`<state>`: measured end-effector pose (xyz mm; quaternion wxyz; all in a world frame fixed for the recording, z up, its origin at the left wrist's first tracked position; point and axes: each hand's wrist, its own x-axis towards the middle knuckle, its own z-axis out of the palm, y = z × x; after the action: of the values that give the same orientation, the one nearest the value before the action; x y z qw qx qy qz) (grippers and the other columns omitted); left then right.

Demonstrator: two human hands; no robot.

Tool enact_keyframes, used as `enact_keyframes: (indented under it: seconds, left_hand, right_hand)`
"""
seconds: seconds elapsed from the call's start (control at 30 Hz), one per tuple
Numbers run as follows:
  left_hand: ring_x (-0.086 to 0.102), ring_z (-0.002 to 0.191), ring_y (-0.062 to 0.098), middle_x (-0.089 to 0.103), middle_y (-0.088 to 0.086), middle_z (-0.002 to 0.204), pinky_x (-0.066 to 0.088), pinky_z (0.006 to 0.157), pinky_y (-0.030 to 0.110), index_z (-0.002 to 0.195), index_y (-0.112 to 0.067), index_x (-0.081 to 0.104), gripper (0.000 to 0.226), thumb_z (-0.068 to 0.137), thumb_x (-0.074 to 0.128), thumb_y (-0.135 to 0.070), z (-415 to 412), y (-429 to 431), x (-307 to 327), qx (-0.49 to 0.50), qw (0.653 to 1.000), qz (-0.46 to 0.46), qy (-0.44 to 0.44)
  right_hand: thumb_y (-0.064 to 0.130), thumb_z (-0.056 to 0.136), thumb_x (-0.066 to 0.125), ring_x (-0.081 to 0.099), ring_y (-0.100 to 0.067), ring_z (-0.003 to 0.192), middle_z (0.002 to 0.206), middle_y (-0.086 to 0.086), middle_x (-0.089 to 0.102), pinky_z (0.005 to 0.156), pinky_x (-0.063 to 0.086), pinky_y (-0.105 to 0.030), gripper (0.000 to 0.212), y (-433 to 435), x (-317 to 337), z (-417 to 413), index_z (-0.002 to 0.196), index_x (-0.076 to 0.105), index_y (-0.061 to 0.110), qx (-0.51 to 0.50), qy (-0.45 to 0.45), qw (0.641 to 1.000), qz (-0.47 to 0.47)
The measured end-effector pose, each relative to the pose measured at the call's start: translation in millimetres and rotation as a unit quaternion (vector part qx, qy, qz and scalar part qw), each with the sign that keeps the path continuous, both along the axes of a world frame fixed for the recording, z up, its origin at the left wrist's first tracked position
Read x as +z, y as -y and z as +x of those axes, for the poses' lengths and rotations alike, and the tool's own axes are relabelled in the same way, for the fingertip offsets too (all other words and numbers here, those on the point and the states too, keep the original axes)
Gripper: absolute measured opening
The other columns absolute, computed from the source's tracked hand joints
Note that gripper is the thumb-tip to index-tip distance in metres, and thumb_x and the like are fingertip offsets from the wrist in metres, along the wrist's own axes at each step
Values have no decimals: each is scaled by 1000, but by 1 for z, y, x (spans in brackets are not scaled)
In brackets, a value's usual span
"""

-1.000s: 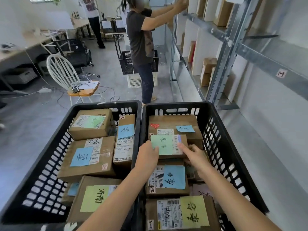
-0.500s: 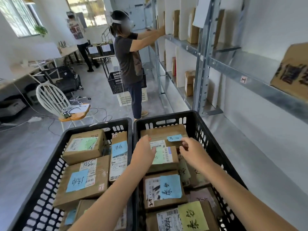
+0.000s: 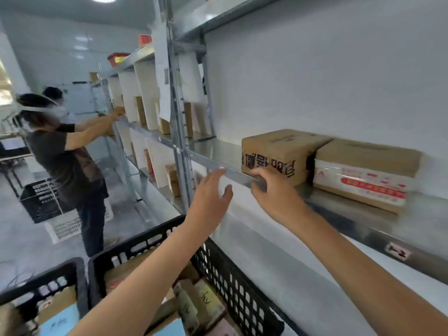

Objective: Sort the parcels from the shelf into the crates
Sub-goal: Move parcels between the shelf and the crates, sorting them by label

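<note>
Parcels (image 3: pixel 58 305) bearing coloured notes lie in the left crate (image 3: pixel 43 277) at the bottom corner. More of them are packed into the right crate (image 3: pixel 242 299) beside it, close under the shelf (image 3: pixel 339 200). Behind the crates a second person (image 3: pixel 70 166) stands at the far bay with both arms up to the racking.

The left forearm rises over the right crate. The left hand (image 3: pixel 211 197) is held up just short of the shelf's front rail with its back to the camera, fingers straight and spread, thumb apart, holding nothing. The right arm is stretched out further, from the lower right corner. The right hand (image 3: pixel 274 192) is at the rail, its fingers bent over the edge and its thumb below. Blur hides whether it grips the rail or touches the box behind it.

Just beyond those fingers a brown carton (image 3: pixel 278 151) with black lettering sits on the shelf. A taped carton (image 3: pixel 363 170) with red-and-white tape lies touching it on the right.
</note>
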<state>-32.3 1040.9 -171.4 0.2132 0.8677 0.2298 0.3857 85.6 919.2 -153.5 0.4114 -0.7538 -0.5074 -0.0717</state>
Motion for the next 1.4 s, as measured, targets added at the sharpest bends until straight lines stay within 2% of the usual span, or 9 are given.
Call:
enact_keyframes:
  seconds: [0.1,0.33,0.57,0.7,0.8,0.9,1.1,1.27,1.4]
  left_hand:
    - [53,105,-3,63,-2,124,43,94,16,129,-15,59,32,97,58,-11,25,35,22,-124,989,40,75]
    - [63,96,9,68,-5,103,50,87,25,109,-12,67,22,94,56,-1,67,105,45,-277,952,1,133]
    - [41,131,17,45,5,140,37,110,31,145,-8,34,56,96,58,-21,93,150,27,-295,955,-30,-11]
    - [25,144,27,27,14,155,28,118,43,153,-4,12,76,95,58,-21,98,154,19,-244,966,-76,-26]
    - [28,145,21,31,7,155,31,119,42,155,-12,14,76,95,60,-17,104,151,22,-261,954,-147,8]
    - [36,139,13,40,-3,151,29,110,25,154,-23,24,67,97,59,-19,110,148,31,-291,929,-227,15]
    - [42,129,17,47,-2,144,35,110,35,151,-26,34,55,101,44,-45,119,136,43,-286,902,-322,-29]
    - [49,113,14,55,-8,113,43,90,31,121,-33,51,28,100,44,-50,110,134,40,-282,882,-378,20]
    - [66,107,17,67,5,111,57,75,25,110,-25,56,27,97,54,-48,98,129,44,-309,815,-481,91]
  right_hand:
    - [11,97,54,57,-8,107,120,0,62,86,40,-10,26,35,16,8,122,62,14,-32,-6,999,29]
    - [5,93,56,59,3,92,104,9,68,78,42,-2,26,110,40,8,113,66,18,-110,4,988,108]
    - [16,98,53,41,-18,123,126,-3,51,100,39,-26,33,169,48,34,131,57,19,-298,85,950,18]
    - [9,97,56,47,-14,112,120,6,54,96,43,-31,44,190,42,44,132,60,35,-344,144,927,-52]
    - [10,97,58,53,-3,87,102,11,49,76,44,-16,36,203,43,51,117,67,38,-341,71,937,20]
    - [32,102,49,54,-6,96,120,0,57,74,38,-10,19,207,43,58,118,60,35,-325,-30,943,62]
    - [61,101,21,56,-12,101,126,-1,66,91,41,-28,62,195,31,60,134,57,24,-291,-223,930,9]
    - [65,97,29,62,-3,89,112,8,69,77,50,-23,57,198,29,48,134,56,30,-280,-240,925,93]
    - [54,94,51,68,7,80,106,12,68,57,55,-15,33,217,37,33,117,59,32,-244,-238,908,244]
